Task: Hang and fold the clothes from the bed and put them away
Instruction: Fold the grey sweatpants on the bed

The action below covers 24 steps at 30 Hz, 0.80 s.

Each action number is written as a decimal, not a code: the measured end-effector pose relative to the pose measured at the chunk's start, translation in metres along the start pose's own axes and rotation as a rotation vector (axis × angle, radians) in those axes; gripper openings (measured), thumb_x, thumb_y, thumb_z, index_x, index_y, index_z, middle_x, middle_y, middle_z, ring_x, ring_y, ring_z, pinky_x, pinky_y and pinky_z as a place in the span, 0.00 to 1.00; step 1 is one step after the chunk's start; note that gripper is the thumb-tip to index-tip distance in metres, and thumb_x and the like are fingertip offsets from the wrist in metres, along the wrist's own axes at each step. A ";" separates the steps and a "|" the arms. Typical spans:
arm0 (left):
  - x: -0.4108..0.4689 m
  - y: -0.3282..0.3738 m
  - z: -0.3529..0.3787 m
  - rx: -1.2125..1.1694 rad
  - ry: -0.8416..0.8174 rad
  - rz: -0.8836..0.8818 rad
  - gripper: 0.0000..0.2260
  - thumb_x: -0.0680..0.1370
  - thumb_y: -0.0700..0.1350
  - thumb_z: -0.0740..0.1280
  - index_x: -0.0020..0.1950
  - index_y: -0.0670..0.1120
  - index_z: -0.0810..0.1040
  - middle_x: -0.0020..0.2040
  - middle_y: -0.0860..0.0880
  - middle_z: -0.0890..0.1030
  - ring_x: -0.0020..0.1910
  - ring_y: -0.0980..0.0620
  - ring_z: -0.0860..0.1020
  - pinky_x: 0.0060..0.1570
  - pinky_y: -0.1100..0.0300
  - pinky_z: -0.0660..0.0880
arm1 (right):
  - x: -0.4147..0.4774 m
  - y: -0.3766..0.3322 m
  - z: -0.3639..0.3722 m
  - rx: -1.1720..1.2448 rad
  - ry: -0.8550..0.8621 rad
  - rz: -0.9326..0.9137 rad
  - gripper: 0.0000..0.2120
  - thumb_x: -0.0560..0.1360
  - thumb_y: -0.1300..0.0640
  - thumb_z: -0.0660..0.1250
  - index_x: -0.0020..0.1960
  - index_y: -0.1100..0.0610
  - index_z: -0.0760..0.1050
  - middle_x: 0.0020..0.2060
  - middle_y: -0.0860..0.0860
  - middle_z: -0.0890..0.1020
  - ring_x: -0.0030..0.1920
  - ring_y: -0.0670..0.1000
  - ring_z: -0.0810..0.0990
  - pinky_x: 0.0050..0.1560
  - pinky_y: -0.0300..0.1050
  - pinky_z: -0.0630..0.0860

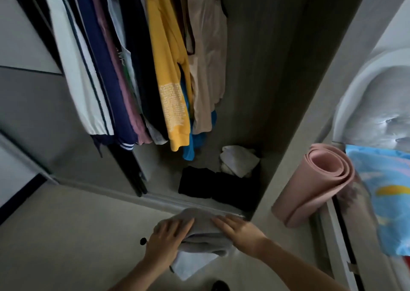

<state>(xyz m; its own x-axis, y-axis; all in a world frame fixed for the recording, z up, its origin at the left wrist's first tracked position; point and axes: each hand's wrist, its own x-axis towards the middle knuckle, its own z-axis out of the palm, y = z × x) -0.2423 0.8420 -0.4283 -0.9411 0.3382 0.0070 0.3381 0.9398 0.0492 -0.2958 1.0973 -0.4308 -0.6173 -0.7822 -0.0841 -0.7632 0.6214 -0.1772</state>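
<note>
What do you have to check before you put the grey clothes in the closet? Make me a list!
1. Both hands on the folded grey clothes: left hand and right hand are on them. Ok.
2. Bundle tidy: a paler layer pokes out underneath. Not ok.
3. Wardrobe open ahead. Ok.
4. Free spot on the wardrobe floor: bare patch left of the black folded clothes. Ok.
5. White garment folded: looks crumpled. Not ok.
6. Hanging yellow top clear of that spot: cannot tell.
</note>
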 end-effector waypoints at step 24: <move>0.501 -0.143 0.277 0.032 0.532 0.031 0.35 0.61 0.39 0.67 0.68 0.48 0.64 0.53 0.41 0.78 0.43 0.37 0.79 0.31 0.52 0.76 | 0.298 0.406 0.170 0.059 0.661 0.647 0.33 0.74 0.36 0.45 0.75 0.48 0.57 0.74 0.51 0.60 0.70 0.55 0.63 0.66 0.47 0.63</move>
<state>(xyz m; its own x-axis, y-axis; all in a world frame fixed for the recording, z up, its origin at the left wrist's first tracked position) -0.7596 0.8907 -0.7086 -0.8028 0.3025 0.5138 0.3586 0.9334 0.0108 -0.7566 1.1089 -0.6943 -0.9170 -0.0873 0.3891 -0.2318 0.9106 -0.3420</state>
